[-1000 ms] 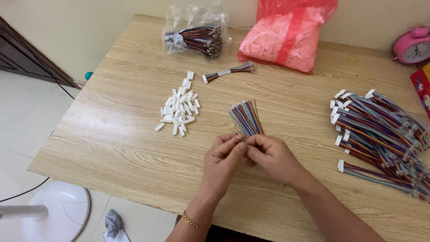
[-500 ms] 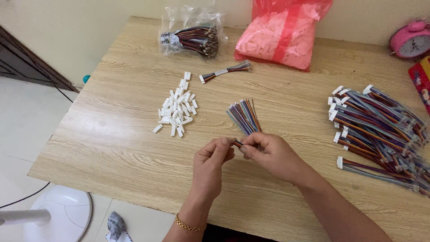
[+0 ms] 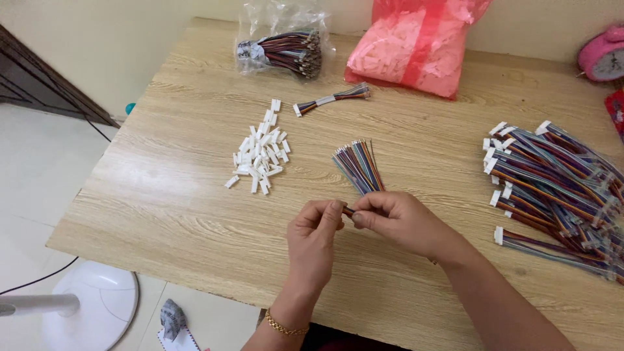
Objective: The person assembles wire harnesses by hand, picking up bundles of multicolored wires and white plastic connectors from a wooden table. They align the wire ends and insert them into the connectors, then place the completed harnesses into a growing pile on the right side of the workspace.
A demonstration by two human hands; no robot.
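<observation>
Nearest the camera, the left hand (image 3: pixel 315 237) and the right hand (image 3: pixel 396 218) meet over the front part of the pale wood-grain table (image 3: pixel 195 208). The right hand's fingers are closed around the near end of a fan of thin multicoloured wires (image 3: pixel 359 168), whose far tips spread out flat on the table just beyond the knuckles. The left hand's fingers are pinched narrow on something small at that same near end; whether it is a single wire or a connector is too small to tell.

These wires look very light and limp, with slick insulation, so a loose fan would likely slip or splay; the firm place to hold is the gathered near end, where the right hand has it, while single strands need a fingertip pinch close to the tip to avoid bending it.

Further out to the left lies a heap of small white plastic connector housings (image 3: pixel 261 153), and to the right a big pile of finished coloured wire harnesses with white plugs (image 3: pixel 552 182). Beyond them are one short loose harness (image 3: pixel 331 99), a clear bag of dark wires (image 3: pixel 283 49) and a pink plastic bag of white pieces (image 3: pixel 409 49).

Compared with half a second ago, the hands sit closer together and the pinch has tightened at the bundle's end; the rest is unmoved.
</observation>
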